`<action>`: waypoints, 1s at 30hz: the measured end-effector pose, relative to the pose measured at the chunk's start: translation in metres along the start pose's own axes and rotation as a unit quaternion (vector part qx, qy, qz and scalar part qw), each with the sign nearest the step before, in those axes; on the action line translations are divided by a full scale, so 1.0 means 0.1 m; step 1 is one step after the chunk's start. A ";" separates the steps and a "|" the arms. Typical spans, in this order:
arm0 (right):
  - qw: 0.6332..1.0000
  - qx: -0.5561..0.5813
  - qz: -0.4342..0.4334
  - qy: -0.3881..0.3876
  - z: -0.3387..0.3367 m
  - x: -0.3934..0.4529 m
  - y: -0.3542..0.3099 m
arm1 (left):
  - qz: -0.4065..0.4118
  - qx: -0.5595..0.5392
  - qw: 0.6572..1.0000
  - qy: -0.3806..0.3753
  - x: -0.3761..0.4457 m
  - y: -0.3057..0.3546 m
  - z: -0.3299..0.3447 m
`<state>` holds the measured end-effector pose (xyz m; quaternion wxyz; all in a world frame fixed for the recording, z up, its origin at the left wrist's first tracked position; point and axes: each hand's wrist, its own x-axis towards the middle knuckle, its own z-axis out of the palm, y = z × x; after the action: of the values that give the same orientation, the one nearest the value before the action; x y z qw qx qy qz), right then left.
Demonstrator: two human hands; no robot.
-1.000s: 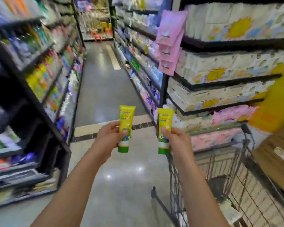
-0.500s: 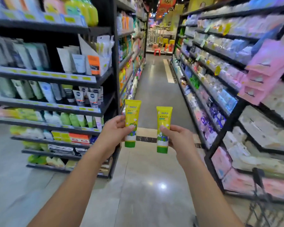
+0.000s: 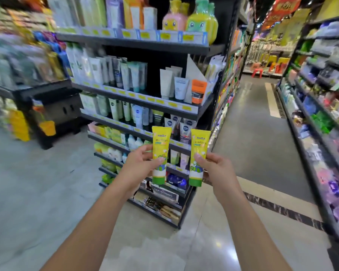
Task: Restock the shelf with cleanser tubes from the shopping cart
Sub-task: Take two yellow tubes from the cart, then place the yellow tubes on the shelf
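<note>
Two yellow cleanser tubes with green caps stand upright, caps down, in front of me. My left hand [image 3: 137,165] pinches the left tube [image 3: 160,145] near its lower half. My right hand [image 3: 213,169] pinches the right tube [image 3: 199,147] the same way. Behind them stands the black end-cap shelf [image 3: 145,103] with rows of white, green and grey skincare tubes on several tiers. The shopping cart is out of view.
An aisle with a grey floor [image 3: 258,124] runs away to the right of the end-cap, lined by a product shelf [image 3: 321,114] on the far right. A dark display stand [image 3: 53,110] sits at the left. Pale tiled floor lies below my arms.
The view has swung left, away from the cart and the tissue shelves, onto the skincare end-cap. Both hands keep the same hold on their tubes, now nearer the shelf.
</note>
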<state>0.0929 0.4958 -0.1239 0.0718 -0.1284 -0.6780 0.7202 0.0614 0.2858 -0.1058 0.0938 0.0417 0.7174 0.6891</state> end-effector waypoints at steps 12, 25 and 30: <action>0.997 0.024 -0.020 -0.072 1.03 1.56 -0.18 | 0.002 0.021 0.997 0.071 1.42 0.25 -0.85; 1.000 0.020 -0.005 -0.014 2.14 2.56 -0.17 | 0.025 0.006 0.999 0.038 2.75 0.22 -1.83; 0.998 0.025 -0.004 0.056 2.60 2.84 -0.24 | 0.054 -0.004 0.998 -0.041 3.35 0.41 -2.21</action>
<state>-0.2542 0.3274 -0.1130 0.1155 -0.1636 -0.6555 0.7282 -0.3119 0.1345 -0.0833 0.0862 0.1083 0.7066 0.6940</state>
